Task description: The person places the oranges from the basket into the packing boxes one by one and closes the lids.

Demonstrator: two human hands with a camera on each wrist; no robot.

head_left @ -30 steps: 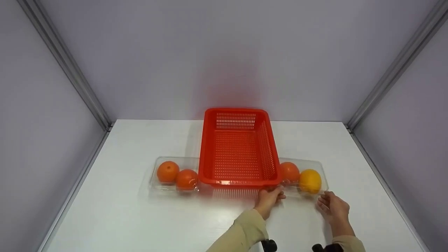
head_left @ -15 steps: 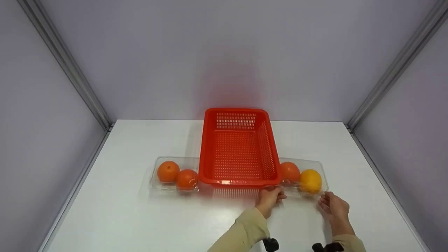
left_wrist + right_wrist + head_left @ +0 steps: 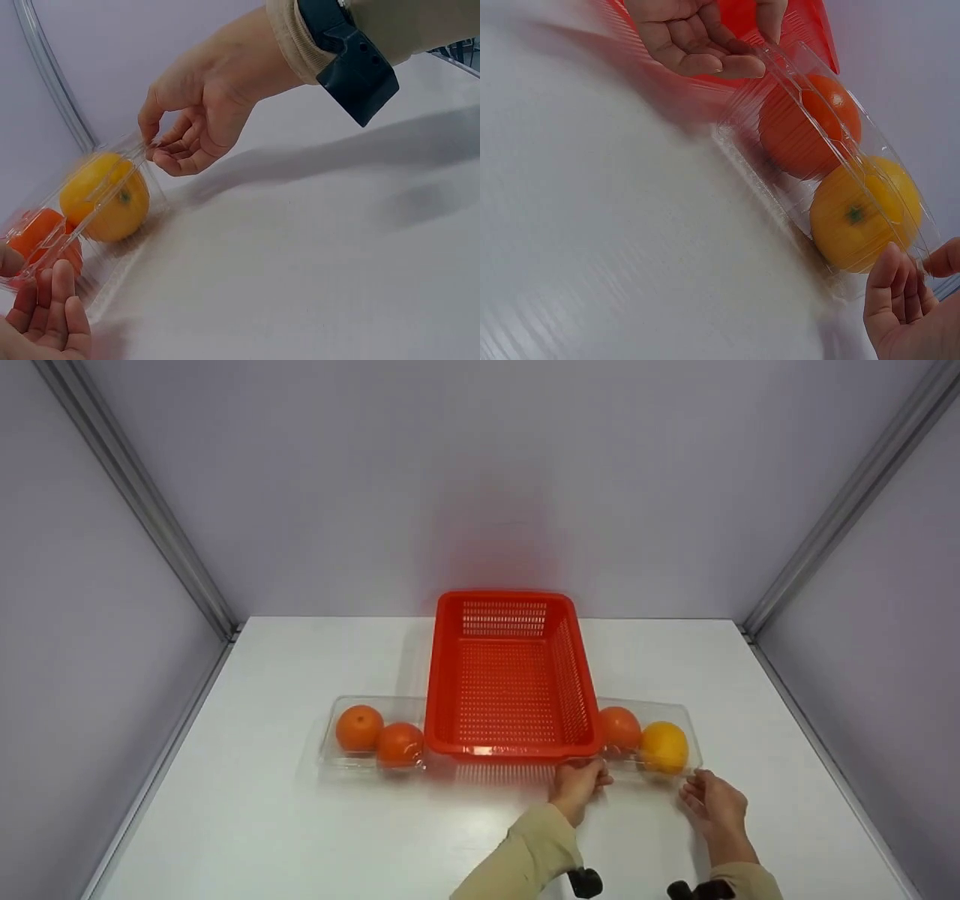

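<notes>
A clear plastic fruit box (image 3: pixel 660 711) sits on the table beside the red basket's right side. Inside it are a round orange-red fruit (image 3: pixel 810 127) and a yellow fruit (image 3: pixel 866 214) with a small green stem mark. My left hand (image 3: pixel 576 789) pinches the box's near rim at its left end, just below the basket's front edge. At the right end of the same rim, my right hand (image 3: pixel 718 804) pinches it between thumb and fingers, as the right wrist view shows up close. Part of the box's left end is hidden by the basket in the head view.
The red perforated basket (image 3: pixel 592 690) stands upright in the table's middle, near the back wall. To its left lies a second clear plastic box (image 3: pixel 411 705) with two orange fruits (image 3: pixel 360 729) in it. Grey-white walls enclose the white table (image 3: pixel 300 832) on the back and sides.
Almost nothing differs. Both hands keep hold of the clear plastic box's rim, and the left forearm has shifted very slightly to the right.
</notes>
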